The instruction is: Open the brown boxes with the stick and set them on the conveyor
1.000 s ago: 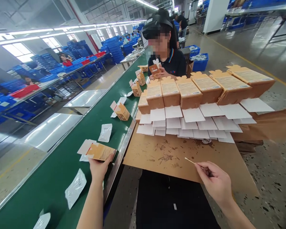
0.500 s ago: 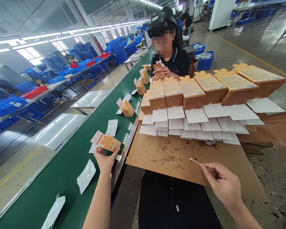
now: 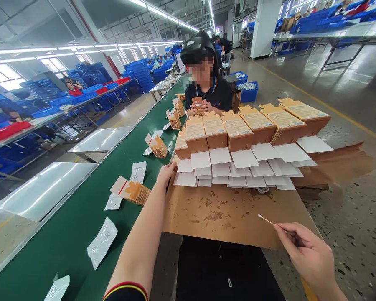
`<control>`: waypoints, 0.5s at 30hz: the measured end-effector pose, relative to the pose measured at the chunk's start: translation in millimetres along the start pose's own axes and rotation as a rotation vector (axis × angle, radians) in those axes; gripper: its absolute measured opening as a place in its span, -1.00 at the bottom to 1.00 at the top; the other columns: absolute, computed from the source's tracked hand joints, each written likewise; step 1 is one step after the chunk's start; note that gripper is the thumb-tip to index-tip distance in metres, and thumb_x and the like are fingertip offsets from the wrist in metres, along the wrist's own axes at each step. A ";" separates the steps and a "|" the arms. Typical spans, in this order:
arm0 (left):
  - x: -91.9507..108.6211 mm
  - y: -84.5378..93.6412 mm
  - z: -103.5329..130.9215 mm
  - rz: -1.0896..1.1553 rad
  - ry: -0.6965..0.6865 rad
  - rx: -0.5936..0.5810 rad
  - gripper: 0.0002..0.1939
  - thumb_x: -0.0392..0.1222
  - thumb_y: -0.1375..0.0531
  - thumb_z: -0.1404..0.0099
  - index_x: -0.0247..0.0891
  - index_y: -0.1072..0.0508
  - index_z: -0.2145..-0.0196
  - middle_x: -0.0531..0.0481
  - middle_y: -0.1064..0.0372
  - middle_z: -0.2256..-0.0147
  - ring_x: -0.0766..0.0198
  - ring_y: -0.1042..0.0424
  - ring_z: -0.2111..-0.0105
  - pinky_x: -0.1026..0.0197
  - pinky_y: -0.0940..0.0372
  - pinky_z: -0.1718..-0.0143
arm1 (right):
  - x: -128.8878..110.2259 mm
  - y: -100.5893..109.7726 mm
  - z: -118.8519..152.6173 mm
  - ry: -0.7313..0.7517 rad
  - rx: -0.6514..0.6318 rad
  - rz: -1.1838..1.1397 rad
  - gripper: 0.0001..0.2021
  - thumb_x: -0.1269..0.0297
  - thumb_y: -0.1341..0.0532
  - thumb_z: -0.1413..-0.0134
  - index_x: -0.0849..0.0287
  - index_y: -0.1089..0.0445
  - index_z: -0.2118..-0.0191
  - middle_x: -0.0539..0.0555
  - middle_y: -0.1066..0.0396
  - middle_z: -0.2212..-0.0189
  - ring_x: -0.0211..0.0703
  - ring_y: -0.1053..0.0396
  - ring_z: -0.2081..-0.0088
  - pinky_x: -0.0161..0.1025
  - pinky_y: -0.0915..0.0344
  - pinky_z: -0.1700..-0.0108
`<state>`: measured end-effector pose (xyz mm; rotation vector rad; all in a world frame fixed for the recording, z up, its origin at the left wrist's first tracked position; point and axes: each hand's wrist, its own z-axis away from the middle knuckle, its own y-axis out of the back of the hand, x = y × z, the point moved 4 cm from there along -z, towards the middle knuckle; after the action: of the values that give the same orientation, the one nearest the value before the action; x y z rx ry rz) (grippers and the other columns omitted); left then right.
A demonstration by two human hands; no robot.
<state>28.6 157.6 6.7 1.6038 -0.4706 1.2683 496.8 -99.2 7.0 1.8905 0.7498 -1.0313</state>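
Observation:
My left hand (image 3: 166, 174) reaches to the left edge of the stacked flattened cartons (image 3: 196, 134); its fingers are partly hidden there, and what they hold cannot be made out. My right hand (image 3: 307, 246) pinches a thin cotton swab (image 3: 265, 219) above the stained cardboard sheet (image 3: 213, 209). An open orange box (image 3: 139, 193) lies on the green belt (image 3: 72, 225), left of my left forearm. White flaps (image 3: 219, 168) of the stacked cartons hang toward me. A silver pouch (image 3: 102, 242) rests nearer on the belt.
Across the stack a person (image 3: 208, 88) in a headset holds a small box (image 3: 197, 103). More orange boxes (image 3: 157, 146) and pouches (image 3: 138, 172) line the belt. A small clear dish (image 3: 263, 190) sits by the flaps. Blue bins (image 3: 249, 91) stand behind on the floor.
My left hand has let go of the open box on the belt and moved right and forward to the carton stack. The view has turned right. My right hand still holds the swab.

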 end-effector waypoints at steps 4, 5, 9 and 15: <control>-13.7 17.1 18.1 -0.021 0.082 0.002 -0.58 0.26 -0.45 -0.34 -0.15 -0.70 0.16 -0.27 -0.77 0.13 -0.30 -0.72 -0.15 -0.15 -0.58 -0.22 | 9.8 18.0 2.8 0.003 0.044 0.051 -0.52 -0.38 -0.50 -0.31 -0.15 -0.77 0.43 0.13 -0.64 0.54 0.06 -0.50 0.60 -0.04 -0.53 0.56; -20.5 29.3 29.9 -0.026 0.094 0.021 -0.56 0.28 -0.42 -0.36 -0.16 -0.69 0.13 -0.28 -0.77 0.09 -0.30 -0.71 -0.18 -0.16 -0.58 -0.25 | 13.4 22.7 1.7 0.009 0.060 0.073 -0.52 -0.39 -0.49 -0.32 -0.14 -0.77 0.42 0.12 -0.63 0.54 0.03 -0.48 0.61 -0.05 -0.53 0.55; -62.5 87.7 95.6 0.028 0.143 0.104 -0.32 0.35 -0.42 -0.34 -0.21 -0.64 -0.17 -0.32 -0.75 -0.08 -0.33 -0.69 -0.27 -0.27 -0.59 -0.34 | 20.6 26.1 -18.8 0.112 0.085 0.214 -0.45 -0.35 -0.40 -0.47 -0.02 -0.73 0.38 0.10 -0.56 0.56 -0.06 -0.46 0.57 -0.13 -0.50 0.46; -120.7 127.0 194.5 0.456 0.247 0.035 -0.08 0.27 -0.73 0.02 0.01 -0.70 -0.27 -0.22 -0.77 -0.21 -0.52 -0.62 -0.43 -0.46 -0.58 -0.45 | 28.0 -11.0 -77.3 0.282 -0.107 0.424 -0.54 0.00 -0.20 -0.64 0.02 -0.59 0.35 0.10 -0.53 0.47 -0.06 -0.52 0.41 -0.17 -0.45 0.28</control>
<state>-18.3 -96.8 -33.5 1.3847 -0.6839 1.7998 530.2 -23.4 2.7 2.0079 0.5130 -0.4585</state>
